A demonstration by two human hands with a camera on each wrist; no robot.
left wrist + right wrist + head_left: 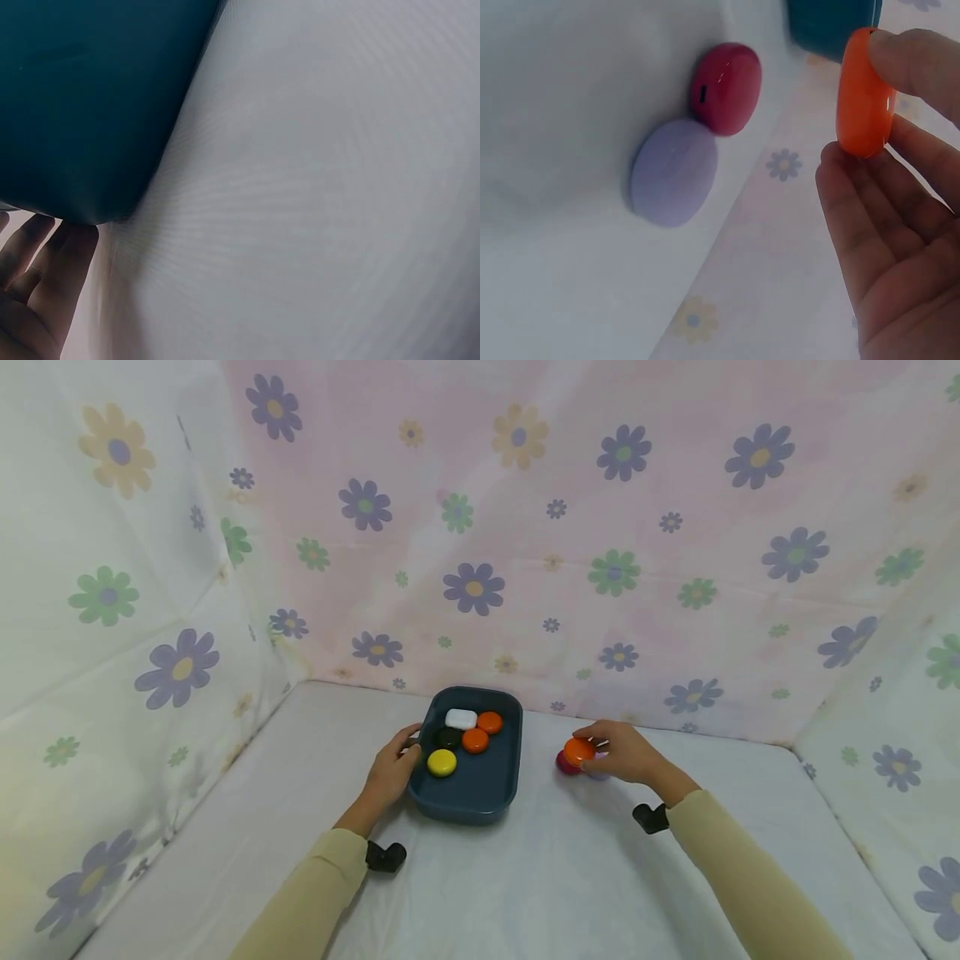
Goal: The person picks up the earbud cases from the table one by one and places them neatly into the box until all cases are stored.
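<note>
A dark blue tray (480,797) sits on the white table and holds a white case (461,719), two orange cases (489,722), a black case (448,737) and a yellow case (442,762). My left hand (395,768) grips the tray's left rim; the left wrist view shows the fingers (45,262) against the tray wall (82,112). To the tray's right, my right hand (618,750) pinches an orange case (579,751) (864,94) just above the table. Under it lie a red case (564,765) (726,88) and a lilac case (674,172).
Flowered cloth (525,543) walls in the table at the back and both sides. The table surface (540,885) is covered in white cloth. The tray (832,26) shows at the top of the right wrist view.
</note>
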